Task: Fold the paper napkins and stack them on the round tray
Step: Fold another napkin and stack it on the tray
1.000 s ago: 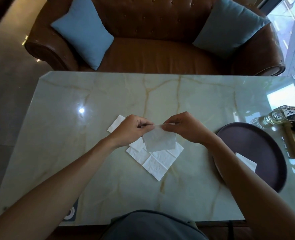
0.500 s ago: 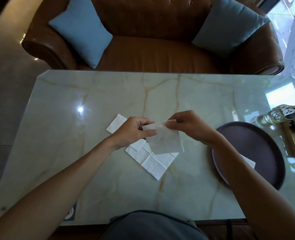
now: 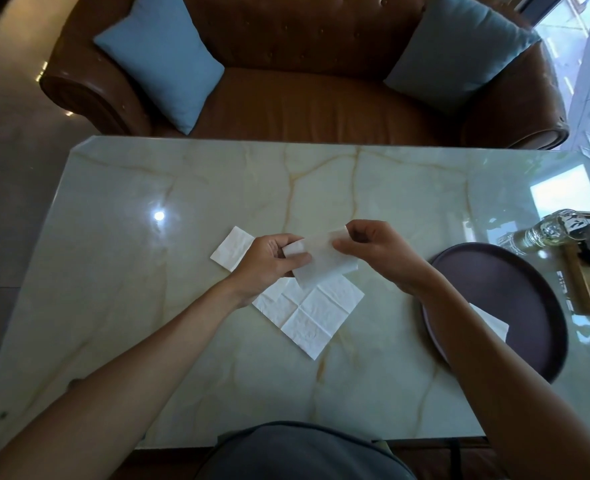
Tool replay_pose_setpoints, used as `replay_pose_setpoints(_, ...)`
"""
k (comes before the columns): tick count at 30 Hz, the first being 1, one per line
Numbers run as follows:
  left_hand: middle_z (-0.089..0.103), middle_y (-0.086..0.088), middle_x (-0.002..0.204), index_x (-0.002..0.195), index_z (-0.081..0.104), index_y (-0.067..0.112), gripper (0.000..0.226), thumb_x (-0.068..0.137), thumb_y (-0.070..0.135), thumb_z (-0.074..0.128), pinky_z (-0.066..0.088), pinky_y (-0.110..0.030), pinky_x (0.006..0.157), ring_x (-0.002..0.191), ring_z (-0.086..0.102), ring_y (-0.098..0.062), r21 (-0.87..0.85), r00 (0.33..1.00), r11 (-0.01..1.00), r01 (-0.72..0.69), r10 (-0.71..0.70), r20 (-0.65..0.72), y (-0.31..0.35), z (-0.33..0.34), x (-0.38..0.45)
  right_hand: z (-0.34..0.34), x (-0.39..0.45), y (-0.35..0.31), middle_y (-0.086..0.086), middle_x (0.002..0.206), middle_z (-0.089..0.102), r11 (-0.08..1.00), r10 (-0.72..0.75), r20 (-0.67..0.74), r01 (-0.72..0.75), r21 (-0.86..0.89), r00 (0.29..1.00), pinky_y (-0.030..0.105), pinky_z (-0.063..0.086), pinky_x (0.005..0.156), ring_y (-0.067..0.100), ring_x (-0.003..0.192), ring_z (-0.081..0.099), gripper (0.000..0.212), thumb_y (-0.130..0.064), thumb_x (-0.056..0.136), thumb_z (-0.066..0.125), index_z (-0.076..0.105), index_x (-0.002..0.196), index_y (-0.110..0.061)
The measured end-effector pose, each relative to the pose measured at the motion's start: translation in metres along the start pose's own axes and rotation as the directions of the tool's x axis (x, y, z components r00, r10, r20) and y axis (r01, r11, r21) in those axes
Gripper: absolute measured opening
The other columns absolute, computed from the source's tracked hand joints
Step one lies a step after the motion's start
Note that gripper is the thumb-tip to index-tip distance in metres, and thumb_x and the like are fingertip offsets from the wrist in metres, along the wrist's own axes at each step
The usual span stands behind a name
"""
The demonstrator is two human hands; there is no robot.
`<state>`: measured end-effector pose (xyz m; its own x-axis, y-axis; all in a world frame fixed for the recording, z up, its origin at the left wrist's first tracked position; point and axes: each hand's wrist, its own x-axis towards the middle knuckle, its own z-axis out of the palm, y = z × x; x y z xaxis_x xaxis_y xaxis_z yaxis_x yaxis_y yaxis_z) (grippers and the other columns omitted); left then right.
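Above the pale marble worktop (image 3: 148,306), thin white paper napkin (image 3: 324,265) held aloft, pinched at its left edge by left hand (image 3: 269,259), at its top corner by right hand (image 3: 376,251). Likely featherlight, limp, easily torn; best gripped at corners and creases. Beneath, unfolded white napkins (image 3: 314,313); folded white napkin (image 3: 491,320) already on round dark tray (image 3: 515,292).

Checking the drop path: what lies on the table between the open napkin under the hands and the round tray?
Nothing rests there: the head view shows bare marble table between the open napkin and the round tray. Only the right forearm crosses above.
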<state>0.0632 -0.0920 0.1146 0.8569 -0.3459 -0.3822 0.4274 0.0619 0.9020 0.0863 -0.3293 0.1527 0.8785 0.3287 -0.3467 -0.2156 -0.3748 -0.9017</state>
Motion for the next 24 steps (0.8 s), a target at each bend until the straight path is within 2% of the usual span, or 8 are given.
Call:
replay_pose_setpoints(3,0.079,-0.010,0.105,0.115,0.073,0.007,0.021,0.094,0.012,0.072,0.061,-0.031,0.080,0.096,0.076,-0.020,-0.006,1.000,1.000,0.013,-0.013,0.001,0.000,0.002,-0.001,-0.001,0.002,0.000,0.006,0.077,0.053,1.000,-0.002,0.002,0.002,0.011,1.000,0.037,0.038,0.070,0.018,0.074,0.048,0.048,-0.043,0.086,0.072,0.061,0.084,0.003)
replay_pose_setpoints(6,0.078,-0.011,0.104,0.113,0.073,0.007,0.019,0.096,0.015,0.070,0.061,-0.036,0.083,0.095,0.076,-0.021,0.028,1.000,1.000,0.008,-0.008,-0.021,0.002,0.003,-0.001,0.002,0.003,-0.001,0.008,0.075,0.049,1.000,-0.015,0.006,0.015,-0.004,1.000,0.039,0.037,0.069,0.020,0.072,0.044,0.053,-0.045,0.087,0.072,0.057,0.081,0.006)
replay_pose_setpoints(8,0.078,-0.008,0.099,0.110,0.074,0.007,0.017,0.096,0.016,0.070,0.061,-0.036,0.082,0.091,0.075,-0.019,0.073,1.000,0.997,0.005,-0.003,-0.030,0.004,0.003,0.000,0.003,0.005,-0.001,0.008,0.075,0.061,0.999,-0.027,-0.007,0.027,-0.024,1.000,0.042,0.046,0.068,0.021,0.071,0.055,0.041,-0.041,0.091,0.071,0.065,0.086,-0.001)
replay_pose_setpoints(10,0.079,-0.006,0.097,0.109,0.074,0.010,0.016,0.096,0.018,0.069,0.061,-0.035,0.080,0.089,0.075,-0.018,0.116,1.000,0.993,-0.001,0.004,-0.028,0.007,0.004,0.000,0.003,0.007,-0.001,0.006,0.089,0.076,0.999,-0.024,-0.037,0.023,-0.033,0.999,0.039,0.057,0.079,0.016,0.082,0.070,0.018,-0.033,0.093,0.071,0.075,0.095,-0.015)
replay_pose_setpoints(12,0.079,-0.007,0.098,0.108,0.076,0.013,0.017,0.098,0.023,0.067,0.061,-0.034,0.077,0.089,0.076,-0.020,0.133,1.000,0.991,-0.010,0.013,-0.027,0.010,0.004,0.000,0.002,0.010,-0.001,0.003,0.093,0.077,0.998,-0.037,-0.048,0.034,-0.057,0.998,0.036,0.058,0.080,0.012,0.085,0.071,0.008,-0.026,0.095,0.071,0.076,0.096,-0.020)
replay_pose_setpoints(17,0.081,-0.008,0.099,0.105,0.079,0.019,0.021,0.100,0.032,0.063,0.062,-0.033,0.076,0.092,0.077,-0.027,0.162,0.999,0.986,-0.025,0.030,-0.028,0.017,0.005,-0.002,0.003,0.011,-0.002,-0.001,0.087,0.078,0.996,-0.020,-0.029,0.018,-0.084,0.999,0.031,0.057,0.076,0.008,0.080,0.072,0.010,-0.032,0.091,0.075,0.077,0.088,-0.023)
replay_pose_setpoints(21,0.080,-0.009,0.098,0.105,0.079,0.019,0.022,0.100,0.033,0.062,0.062,-0.031,0.073,0.091,0.077,-0.027,0.206,0.998,0.977,-0.048,0.056,-0.034,0.017,0.005,-0.003,0.006,0.013,-0.003,-0.001,0.087,0.079,0.987,-0.041,-0.021,0.038,-0.157,0.999,0.044,0.058,0.084,0.023,0.088,0.074,0.012,-0.031,0.093,0.073,0.080,0.087,-0.022)
replay_pose_setpoints(24,0.081,-0.008,0.097,0.106,0.079,0.015,0.023,0.101,0.030,0.063,0.059,-0.027,0.069,0.087,0.077,-0.018,0.181,0.999,0.983,-0.034,0.038,-0.020,0.017,0.002,-0.004,0.003,0.011,-0.001,-0.007,0.088,0.080,0.988,-0.040,0.002,0.039,-0.150,0.999,0.032,0.059,0.080,0.014,0.087,0.074,0.014,-0.030,0.095,0.071,0.082,0.088,-0.026)
